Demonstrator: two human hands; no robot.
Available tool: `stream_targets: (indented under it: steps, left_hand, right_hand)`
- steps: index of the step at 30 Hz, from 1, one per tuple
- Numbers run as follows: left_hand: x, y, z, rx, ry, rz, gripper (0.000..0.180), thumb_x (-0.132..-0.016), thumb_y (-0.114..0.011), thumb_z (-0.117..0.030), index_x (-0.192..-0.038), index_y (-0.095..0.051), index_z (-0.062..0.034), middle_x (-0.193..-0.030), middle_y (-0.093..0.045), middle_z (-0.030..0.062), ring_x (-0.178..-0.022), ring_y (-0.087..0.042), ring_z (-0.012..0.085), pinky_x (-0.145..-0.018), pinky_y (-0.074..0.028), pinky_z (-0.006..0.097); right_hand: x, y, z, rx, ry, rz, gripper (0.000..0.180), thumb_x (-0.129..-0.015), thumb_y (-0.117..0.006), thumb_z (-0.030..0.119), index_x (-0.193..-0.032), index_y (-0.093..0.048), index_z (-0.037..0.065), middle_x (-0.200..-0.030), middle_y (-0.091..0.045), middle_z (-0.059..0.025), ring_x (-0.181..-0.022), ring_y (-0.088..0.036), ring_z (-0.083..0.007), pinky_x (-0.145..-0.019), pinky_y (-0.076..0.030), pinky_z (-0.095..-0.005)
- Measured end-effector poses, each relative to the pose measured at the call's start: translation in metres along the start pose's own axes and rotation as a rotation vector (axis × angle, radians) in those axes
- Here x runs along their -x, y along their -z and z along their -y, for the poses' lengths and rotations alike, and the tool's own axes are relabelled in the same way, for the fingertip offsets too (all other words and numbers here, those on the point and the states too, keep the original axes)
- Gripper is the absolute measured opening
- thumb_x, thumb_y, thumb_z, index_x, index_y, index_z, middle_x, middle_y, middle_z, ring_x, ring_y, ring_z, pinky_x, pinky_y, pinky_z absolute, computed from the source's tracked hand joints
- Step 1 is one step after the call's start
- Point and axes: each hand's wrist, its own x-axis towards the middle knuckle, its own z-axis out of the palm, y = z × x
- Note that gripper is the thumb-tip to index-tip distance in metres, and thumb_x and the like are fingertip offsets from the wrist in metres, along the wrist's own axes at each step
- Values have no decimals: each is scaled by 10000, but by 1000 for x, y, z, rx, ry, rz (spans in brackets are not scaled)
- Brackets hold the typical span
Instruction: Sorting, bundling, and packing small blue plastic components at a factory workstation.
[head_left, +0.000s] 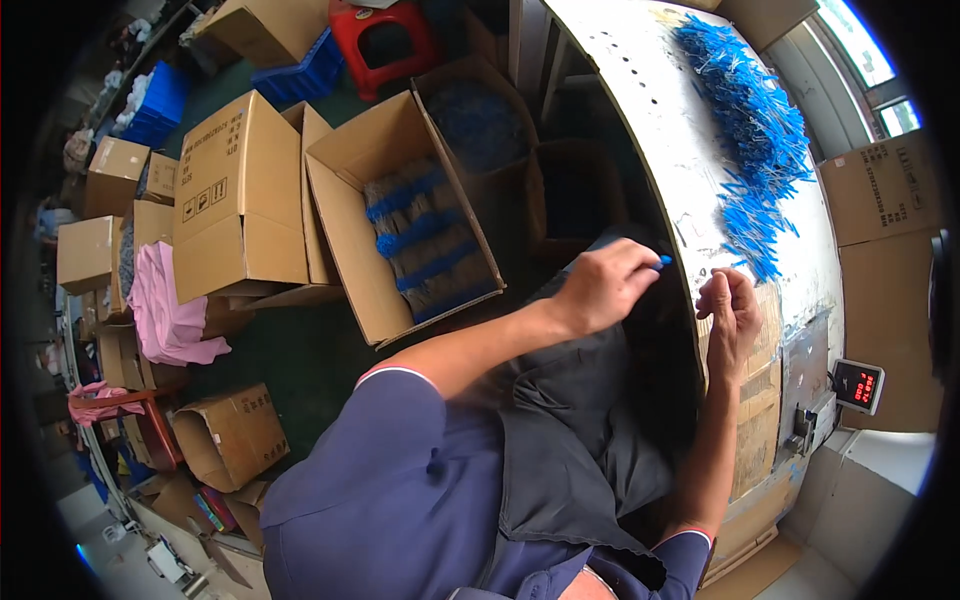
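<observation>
Centrally, a small blue piece (664, 262) shows at the fingertips of the left hand (605, 285), pinched just over the near edge of the bench (690, 190); what else of it the closed fingers hide cannot be told. The right hand (730, 310), fingers curled and apparently pinching something thin, hovers close beside it above the same edge. Both forearms reach up from the lap, elbows bent, over a dark apron (570, 440). A heap of blue ties (755, 140) lies spread toward the bench's far edge, likely kept within reach. An open carton (400, 220) of bundled blue-banded stock stands on the floor at the person's left.
</observation>
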Motion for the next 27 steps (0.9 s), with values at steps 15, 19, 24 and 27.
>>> stream_targets:
  steps: [15,19,24,27]
  left_hand:
    - [92,107,121,541,1129,-154,388,-953,-643,-47,-1327,-547,-12,-871,-645,55,-654,-632,101,-542,-564,264]
    - [65,95,105,593,1098,-117,329,-974,-622,-57,-1283,-525,0,-893,-651,80,-664,-649,119,-560,-584,270]
    - [58,91,106,584,1116,-118,237,-1030,-601,-165,-1203,-539,-15,-903,-682,102,-679,-676,138,-568,-590,280]
    - [51,92,100,598,1132,-124,191,-1043,-588,-172,-1156,-569,-18,-923,-693,113,-705,-691,154,-620,-600,291]
  right_hand:
    - [-67,-11,-75,432,194,-191,89,-972,-661,74,-952,-680,-11,-839,-686,-107,-745,-642,-201,-729,-510,-320]
    - [-61,-13,-65,453,317,-172,79,-974,-650,61,-935,-668,-6,-830,-667,-102,-762,-635,-205,-733,-501,-323]
    - [-64,-17,-66,439,334,-172,80,-978,-646,62,-931,-667,1,-828,-661,-104,-751,-623,-200,-723,-493,-335]
    - [-65,-16,-66,422,300,-166,92,-997,-643,65,-948,-666,-10,-818,-644,-55,-746,-587,-134,-706,-481,-283]
